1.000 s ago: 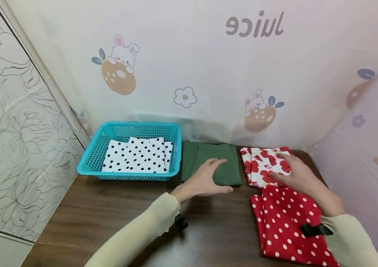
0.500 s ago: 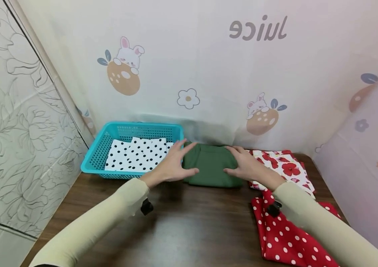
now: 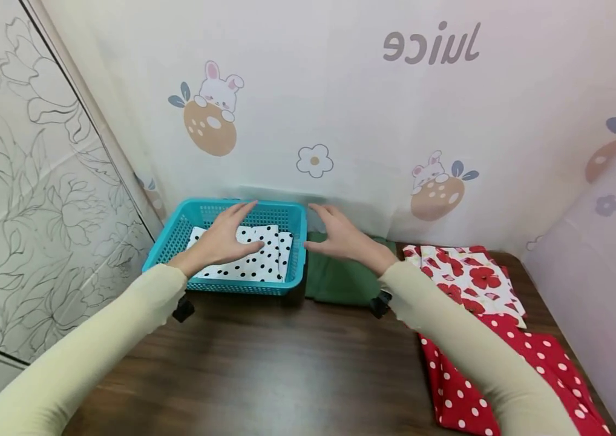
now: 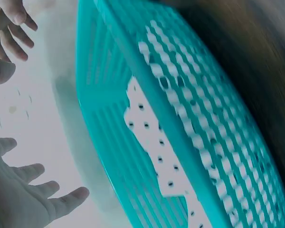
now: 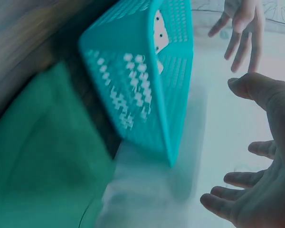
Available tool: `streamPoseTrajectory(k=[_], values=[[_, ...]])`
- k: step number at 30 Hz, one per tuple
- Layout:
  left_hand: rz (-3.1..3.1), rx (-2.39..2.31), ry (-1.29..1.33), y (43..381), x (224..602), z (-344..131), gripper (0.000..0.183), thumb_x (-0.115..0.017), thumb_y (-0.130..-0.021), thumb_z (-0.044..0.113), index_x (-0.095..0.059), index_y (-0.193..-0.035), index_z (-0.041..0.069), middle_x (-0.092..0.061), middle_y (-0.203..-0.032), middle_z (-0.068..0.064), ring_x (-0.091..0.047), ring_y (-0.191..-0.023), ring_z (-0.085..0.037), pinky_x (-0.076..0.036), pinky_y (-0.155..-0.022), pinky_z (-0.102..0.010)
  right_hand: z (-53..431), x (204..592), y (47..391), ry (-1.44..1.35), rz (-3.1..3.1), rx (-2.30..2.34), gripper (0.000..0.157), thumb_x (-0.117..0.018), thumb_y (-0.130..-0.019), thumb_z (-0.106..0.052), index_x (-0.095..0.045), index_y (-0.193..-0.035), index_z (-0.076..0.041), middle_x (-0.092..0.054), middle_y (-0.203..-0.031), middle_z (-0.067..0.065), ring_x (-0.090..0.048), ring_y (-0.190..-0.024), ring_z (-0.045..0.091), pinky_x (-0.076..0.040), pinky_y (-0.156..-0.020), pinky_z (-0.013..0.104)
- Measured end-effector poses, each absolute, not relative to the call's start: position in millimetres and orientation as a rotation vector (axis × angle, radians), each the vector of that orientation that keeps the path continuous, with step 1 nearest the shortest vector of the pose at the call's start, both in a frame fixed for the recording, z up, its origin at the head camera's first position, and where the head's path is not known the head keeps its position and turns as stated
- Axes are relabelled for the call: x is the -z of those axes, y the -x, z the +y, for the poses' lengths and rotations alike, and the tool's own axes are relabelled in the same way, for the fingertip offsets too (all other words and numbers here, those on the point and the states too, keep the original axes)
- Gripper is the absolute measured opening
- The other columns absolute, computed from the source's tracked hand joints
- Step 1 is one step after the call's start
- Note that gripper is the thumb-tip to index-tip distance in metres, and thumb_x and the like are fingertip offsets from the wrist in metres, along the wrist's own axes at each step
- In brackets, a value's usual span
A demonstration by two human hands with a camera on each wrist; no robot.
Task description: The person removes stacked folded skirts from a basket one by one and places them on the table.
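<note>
Both hands are raised with fingers spread and hold nothing. My left hand (image 3: 219,237) hovers over the turquoise plastic basket (image 3: 232,288), and in the left wrist view its fingers stand apart from the rim. Inside that basket lies a folded white cloth with black dots (image 3: 264,260). Near the basket's right edge is my right hand (image 3: 343,239), above the folded green cloth (image 3: 340,281). In the right wrist view the green cloth (image 5: 42,156) lies flat beside the basket (image 5: 133,90), and a gap separates my right fingers from both.
To the right lies a folded white cloth with red flowers (image 3: 471,278). A red cloth with white dots (image 3: 466,393) is in front of it, partly behind my right sleeve. A printed curtain (image 3: 362,121) hangs behind the brown wooden table (image 3: 286,363).
Both hands have moved left: the left from the green cloth to over the basket, the right from the flowered cloth to beside the basket. The cloths and basket stay in place.
</note>
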State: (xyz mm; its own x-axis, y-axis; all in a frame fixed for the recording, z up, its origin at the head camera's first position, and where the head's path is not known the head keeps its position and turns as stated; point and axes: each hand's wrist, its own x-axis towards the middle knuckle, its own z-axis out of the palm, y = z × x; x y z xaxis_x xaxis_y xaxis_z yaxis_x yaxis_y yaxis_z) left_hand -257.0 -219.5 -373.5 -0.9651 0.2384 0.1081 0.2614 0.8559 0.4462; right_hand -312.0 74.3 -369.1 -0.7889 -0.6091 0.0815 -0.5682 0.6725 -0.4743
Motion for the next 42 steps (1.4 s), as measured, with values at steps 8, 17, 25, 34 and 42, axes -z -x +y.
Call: streamPoseTrajectory(k=[8, 17, 25, 34, 42], values=[[-3.024, 0.804, 0.149, 269.7, 388.6, -253.4, 0.099, -0.064, -0.092, 0.058, -0.012, -0.167, 0.02, -0.017, -0.171, -0.02, -0.013, -0.157, -0.047, -0.017, -0.118, -0.076, 12.5, 367.6, 314.8, 0.864, 2.714, 0.801, 0.102, -0.074, -0.091, -0.049, -0.014, -0.166, -0.014, -0.019, -0.168, 0.022, -0.027, -0.154, 0.04, -0.037, -0.117, 0.061], [-3.086, 0.812, -0.067, 278.2, 416.8, -284.7, 0.103, -0.061, -0.094, 0.06, -0.003, -0.167, 0.016, -0.013, -0.169, -0.028, -0.016, -0.153, -0.053, -0.025, -0.115, -0.075, -27.5, 390.4, 321.3, 0.659, 2.634, 0.939, 0.102, -0.072, -0.092, -0.052, -0.013, -0.166, -0.017, -0.017, -0.169, 0.021, -0.029, -0.154, 0.039, -0.041, -0.115, 0.059], [-3.23, 0.849, -0.276, 274.9, 431.2, -295.9, 0.111, -0.054, -0.093, 0.071, 0.0, -0.165, 0.005, -0.008, -0.167, -0.036, -0.011, -0.152, -0.059, -0.023, -0.116, -0.076, -49.3, 418.6, 315.0, 0.424, 2.537, 0.942, 0.103, -0.072, -0.091, -0.052, -0.014, -0.165, -0.009, -0.018, -0.169, 0.024, -0.021, -0.156, 0.043, -0.037, -0.117, 0.06], [-3.377, 0.799, -0.615, 277.5, 437.0, -301.6, 0.119, -0.045, -0.092, 0.077, 0.012, -0.162, -0.001, -0.012, -0.161, -0.044, -0.023, -0.146, -0.062, -0.03, -0.115, -0.072, -60.5, 438.9, 305.5, 0.239, 2.518, 0.899, 0.105, -0.075, -0.09, -0.048, -0.014, -0.164, -0.005, -0.008, -0.169, 0.03, -0.022, -0.154, 0.047, -0.041, -0.113, 0.059], [-3.443, 0.776, -0.455, 280.9, 442.9, -313.0, 0.117, -0.07, -0.091, 0.053, 0.002, -0.161, -0.007, -0.015, -0.163, -0.039, -0.024, -0.148, -0.058, -0.032, -0.116, -0.068, -68.6, 454.6, 298.4, 0.248, 2.516, 0.934, 0.096, -0.072, -0.093, -0.039, -0.017, -0.163, -0.003, -0.012, -0.167, 0.031, -0.026, -0.153, 0.046, -0.045, -0.109, 0.057]])
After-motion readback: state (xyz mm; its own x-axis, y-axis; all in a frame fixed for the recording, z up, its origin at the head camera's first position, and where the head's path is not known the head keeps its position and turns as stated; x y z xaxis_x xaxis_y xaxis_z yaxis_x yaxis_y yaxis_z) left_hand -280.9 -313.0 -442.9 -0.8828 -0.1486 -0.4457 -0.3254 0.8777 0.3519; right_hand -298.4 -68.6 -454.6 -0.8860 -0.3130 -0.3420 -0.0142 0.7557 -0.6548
